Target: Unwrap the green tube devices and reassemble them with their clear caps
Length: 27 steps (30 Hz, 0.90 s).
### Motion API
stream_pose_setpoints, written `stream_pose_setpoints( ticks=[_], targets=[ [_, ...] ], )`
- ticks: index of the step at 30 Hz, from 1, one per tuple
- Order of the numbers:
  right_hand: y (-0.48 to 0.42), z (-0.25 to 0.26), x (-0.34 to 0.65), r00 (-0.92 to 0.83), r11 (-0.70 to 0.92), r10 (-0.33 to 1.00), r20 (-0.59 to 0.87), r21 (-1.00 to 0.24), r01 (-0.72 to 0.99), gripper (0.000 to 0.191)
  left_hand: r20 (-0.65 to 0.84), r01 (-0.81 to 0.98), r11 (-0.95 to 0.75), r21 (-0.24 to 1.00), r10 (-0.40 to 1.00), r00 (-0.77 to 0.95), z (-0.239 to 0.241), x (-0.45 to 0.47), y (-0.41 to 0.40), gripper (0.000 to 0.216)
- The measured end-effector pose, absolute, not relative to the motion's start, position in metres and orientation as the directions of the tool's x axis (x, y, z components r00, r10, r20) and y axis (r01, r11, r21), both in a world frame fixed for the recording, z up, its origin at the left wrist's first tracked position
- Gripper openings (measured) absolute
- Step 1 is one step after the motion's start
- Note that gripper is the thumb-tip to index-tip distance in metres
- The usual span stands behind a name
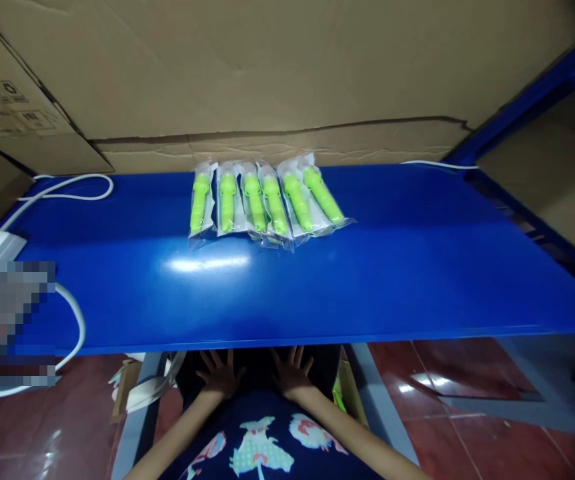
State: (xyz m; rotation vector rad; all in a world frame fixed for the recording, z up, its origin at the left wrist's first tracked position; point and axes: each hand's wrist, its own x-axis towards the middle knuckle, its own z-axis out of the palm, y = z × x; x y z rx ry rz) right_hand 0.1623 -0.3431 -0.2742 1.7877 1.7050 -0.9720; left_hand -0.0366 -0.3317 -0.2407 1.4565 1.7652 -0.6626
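Left hand: fingers spread, holding nothing
Right hand: spread too, holding nothing
Plastic bags: six, on the blue table, ahead of both hands
Inside each: one green tube

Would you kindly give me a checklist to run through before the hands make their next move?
1. Left hand free: ok; fingers spread, nothing visible in it.
2. Right hand free: ok; fingers spread, nothing visible in it.
3. Six clear packets with green items lying on the blue table: ok; they form a row near the back edge.
4. Every packet separate from its neighbours: not ok; some in the middle overlap.
5. White cable on the left clear of the packets: ok; it lies well apart from them.
6. Packets fully sealed: cannot tell; the seals are too small to make out.
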Motion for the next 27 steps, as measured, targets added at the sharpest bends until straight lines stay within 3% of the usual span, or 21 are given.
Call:
stream_pose_setpoints(
  ticks=[6,10,15,21,23,24,26,27],
  targets=[
    [-0.34,-0.273,0.164,-0.037,-0.092,0.605,-0.795,-0.116,0.989,0.076,-0.787,0.989,0.14,-0.045,0.605,-0.122,-0.242,-0.028,-0.336,0.077],
    [-0.336,-0.261,0.167,-0.029,-0.105,0.602,-0.798,-0.115,0.988,0.074,-0.781,0.988,0.152,-0.019,0.615,-0.109,-0.235,-0.034,-0.331,0.078],
    [-0.33,-0.24,0.171,0.008,-0.106,0.56,-0.828,-0.062,0.992,0.074,-0.796,0.974,0.204,0.103,0.604,-0.042,-0.218,-0.044,-0.321,0.092],
    [-0.324,-0.213,0.171,-0.003,-0.102,0.54,-0.842,-0.068,0.992,0.077,-0.813,0.972,0.176,0.155,0.581,0.025,-0.204,-0.042,-0.314,0.087],
    [-0.32,-0.191,0.172,-0.09,-0.071,0.517,-0.851,-0.148,0.986,0.08,-0.823,0.974,0.149,0.17,0.565,0.057,-0.184,-0.043,-0.311,0.085],
    [-0.317,-0.176,0.174,-0.202,-0.032,0.491,-0.847,-0.249,0.968,0.076,-0.835,0.974,0.134,0.181,0.545,0.08,-0.166,-0.044,-0.31,0.08],
    [-0.31,-0.136,0.18,-0.561,0.044,0.462,-0.687,-0.614,0.788,0.06,-0.775,0.884,0.0,0.467,0.482,0.409,-0.117,-0.048,-0.309,0.063],
    [-0.306,-0.113,0.185,-0.72,0.074,0.34,-0.605,-0.746,0.662,0.062,-0.67,0.77,-0.072,0.634,0.447,0.593,-0.087,-0.05,-0.308,0.064]
  ],
)
